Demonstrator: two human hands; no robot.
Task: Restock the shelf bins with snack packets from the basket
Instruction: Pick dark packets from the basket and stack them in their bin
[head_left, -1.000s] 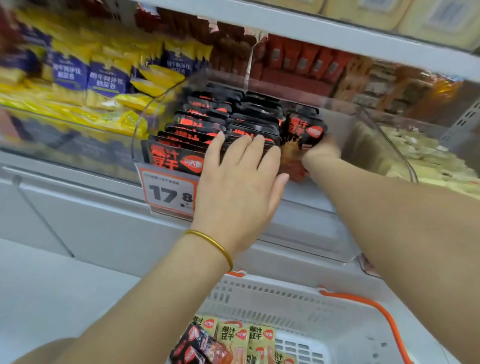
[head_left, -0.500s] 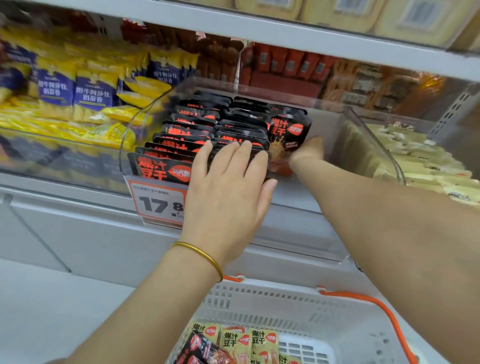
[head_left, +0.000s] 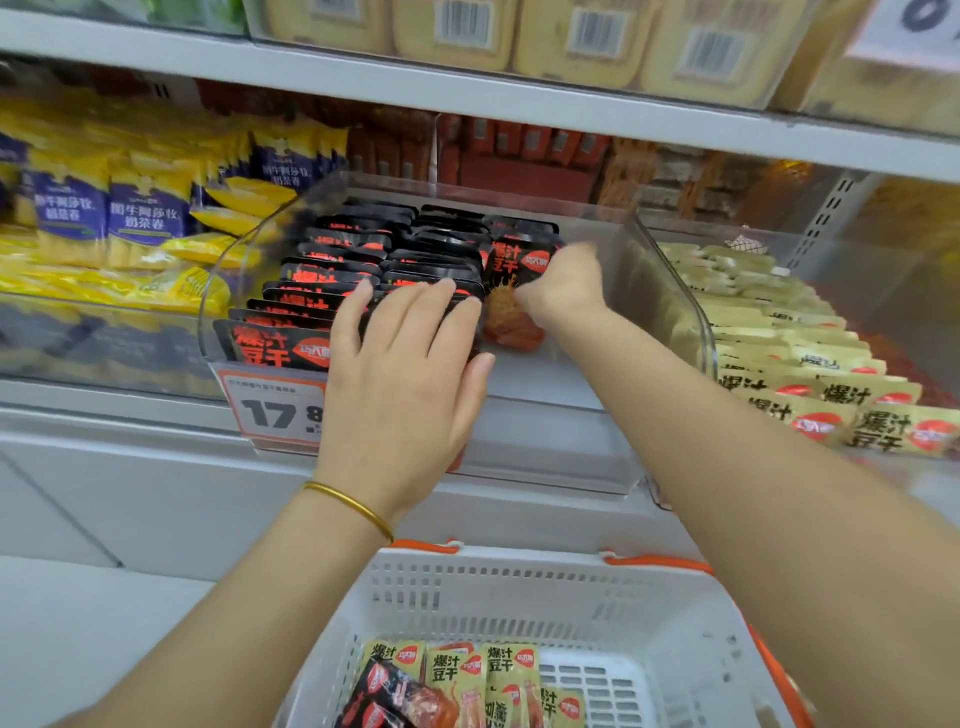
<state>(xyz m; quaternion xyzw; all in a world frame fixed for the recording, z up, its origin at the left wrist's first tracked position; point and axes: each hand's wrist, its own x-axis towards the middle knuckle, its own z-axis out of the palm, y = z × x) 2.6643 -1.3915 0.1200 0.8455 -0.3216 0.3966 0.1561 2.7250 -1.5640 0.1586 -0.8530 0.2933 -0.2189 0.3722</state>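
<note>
The left hand (head_left: 400, 374), fingers flat, holds back black foil snack packets (head_left: 322, 275) in the clear plastic bin (head_left: 670, 270) so the right hand (head_left: 563, 283), gripping an upright black packet (head_left: 511, 270), can slot it to their right.

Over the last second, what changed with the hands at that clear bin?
Very little. The right hand, blurred, has edged up beside the black packet it holds upright in the clear bin. The left hand stays flat on the packet rows; the basket is as before.
</note>
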